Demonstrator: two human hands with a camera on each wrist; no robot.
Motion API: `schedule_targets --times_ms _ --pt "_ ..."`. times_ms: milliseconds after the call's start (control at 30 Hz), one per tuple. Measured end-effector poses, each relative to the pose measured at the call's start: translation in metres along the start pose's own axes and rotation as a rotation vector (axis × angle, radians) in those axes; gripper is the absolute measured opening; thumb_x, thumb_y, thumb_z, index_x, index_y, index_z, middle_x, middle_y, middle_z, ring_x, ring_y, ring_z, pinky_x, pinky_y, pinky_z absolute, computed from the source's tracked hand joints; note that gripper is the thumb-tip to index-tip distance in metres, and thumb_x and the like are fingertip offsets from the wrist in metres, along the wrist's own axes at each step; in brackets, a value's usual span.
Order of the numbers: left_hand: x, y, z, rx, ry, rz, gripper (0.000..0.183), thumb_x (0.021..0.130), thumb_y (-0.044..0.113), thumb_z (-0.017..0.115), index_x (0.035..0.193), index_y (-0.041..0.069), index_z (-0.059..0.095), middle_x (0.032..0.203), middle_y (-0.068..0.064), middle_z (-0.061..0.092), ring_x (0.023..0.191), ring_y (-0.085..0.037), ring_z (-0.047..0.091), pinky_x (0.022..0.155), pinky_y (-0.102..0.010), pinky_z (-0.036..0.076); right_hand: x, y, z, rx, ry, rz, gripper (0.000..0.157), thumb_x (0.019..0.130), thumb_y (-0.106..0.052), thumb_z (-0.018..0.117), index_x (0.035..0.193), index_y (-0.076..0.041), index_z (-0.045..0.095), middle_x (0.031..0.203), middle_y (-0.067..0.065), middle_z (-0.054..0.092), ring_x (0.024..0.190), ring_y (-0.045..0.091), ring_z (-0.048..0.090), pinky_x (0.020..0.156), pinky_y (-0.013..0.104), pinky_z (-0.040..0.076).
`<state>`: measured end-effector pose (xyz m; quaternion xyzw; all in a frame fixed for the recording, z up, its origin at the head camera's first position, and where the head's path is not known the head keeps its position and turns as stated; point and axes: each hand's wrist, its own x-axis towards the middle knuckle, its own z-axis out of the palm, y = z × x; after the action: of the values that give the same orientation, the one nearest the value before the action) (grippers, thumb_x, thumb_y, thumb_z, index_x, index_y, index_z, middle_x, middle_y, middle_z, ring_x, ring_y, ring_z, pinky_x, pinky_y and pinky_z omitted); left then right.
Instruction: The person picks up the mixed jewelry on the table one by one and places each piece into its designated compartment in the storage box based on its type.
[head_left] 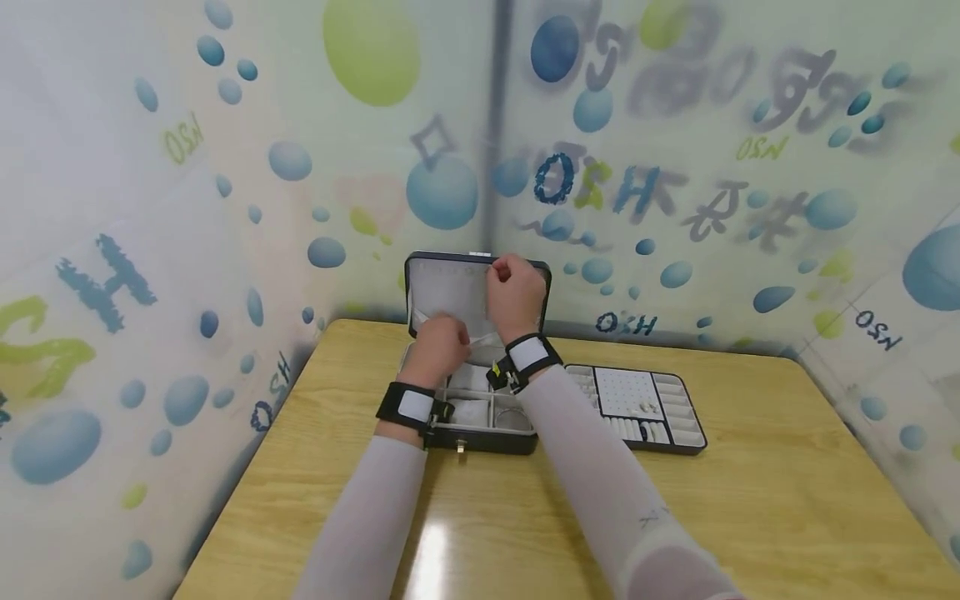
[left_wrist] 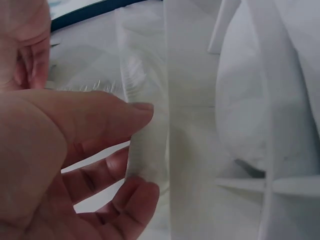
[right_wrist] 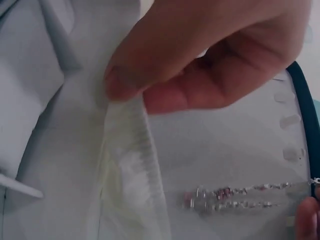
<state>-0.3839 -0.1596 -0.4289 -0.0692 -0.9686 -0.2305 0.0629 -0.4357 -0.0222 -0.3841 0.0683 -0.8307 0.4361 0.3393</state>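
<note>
In the open lid of a dark jewelry box (head_left: 480,440), my left hand (head_left: 441,348) pinches the gathered edge of a white elastic pocket (left_wrist: 150,65). The right wrist view shows that pinch too, with the pocket edge (right_wrist: 132,150) drawn out from the lining. Higher up, my right hand (head_left: 516,292) is at the lid's top edge. Its fingertips (right_wrist: 307,220) hold one end of a thin beaded necklace (right_wrist: 235,195) beside a row of small hooks (right_wrist: 290,121). The necklace's strands lie across the lining toward the pocket.
The box base has light compartments, some with white padding (head_left: 470,412) inside. To the right lies a separate jewelry tray (head_left: 690,429) with earrings (head_left: 647,407) and ring slots (head_left: 622,427). Wooden table (head_left: 780,500) surrounds both, with a patterned curtain (head_left: 675,275) behind.
</note>
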Motion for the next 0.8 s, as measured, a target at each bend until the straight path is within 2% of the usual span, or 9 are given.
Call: schedule_targets --times_ms 167,333,633,800 --pt "-0.001 -0.002 -0.002 0.026 -0.047 0.021 0.006 0.094 0.01 0.074 0.09 0.008 0.078 0.092 -0.008 0.076 0.086 -0.026 0.069 0.081 -0.042 0.057 -0.001 0.004 0.005 -0.01 0.015 0.004 0.017 0.099 -0.021 0.073 0.087 -0.009 0.077 0.082 0.007 0.076 0.077 0.023 0.068 0.072 0.037 0.053" --pt "-0.002 -0.003 -0.005 0.097 -0.083 0.067 0.008 0.094 0.011 0.073 0.088 0.009 0.078 0.091 -0.006 0.076 0.088 -0.026 0.07 0.083 -0.042 0.057 -0.004 0.006 0.008 0.015 -0.014 0.019 0.017 0.099 -0.021 0.072 0.088 -0.01 0.079 0.085 0.007 0.077 0.08 0.024 0.07 0.073 0.038 0.056" --pt "-0.002 -0.004 -0.009 0.125 -0.13 0.143 0.01 0.092 0.007 0.07 0.088 0.007 0.079 0.091 -0.008 0.078 0.09 -0.028 0.07 0.086 -0.043 0.057 -0.003 0.008 0.012 -0.021 -0.018 -0.038 0.018 0.101 -0.02 0.069 0.094 -0.008 0.081 0.091 0.01 0.076 0.088 0.028 0.069 0.083 0.044 0.054" --pt "0.0 -0.006 -0.008 0.109 -0.142 0.153 0.01 0.092 0.005 0.07 0.086 0.006 0.078 0.089 -0.007 0.076 0.086 -0.026 0.069 0.084 -0.042 0.057 -0.004 0.01 0.013 -0.07 -0.031 -0.084 0.019 0.103 -0.019 0.068 0.1 -0.006 0.082 0.096 0.012 0.076 0.093 0.03 0.07 0.086 0.045 0.055"
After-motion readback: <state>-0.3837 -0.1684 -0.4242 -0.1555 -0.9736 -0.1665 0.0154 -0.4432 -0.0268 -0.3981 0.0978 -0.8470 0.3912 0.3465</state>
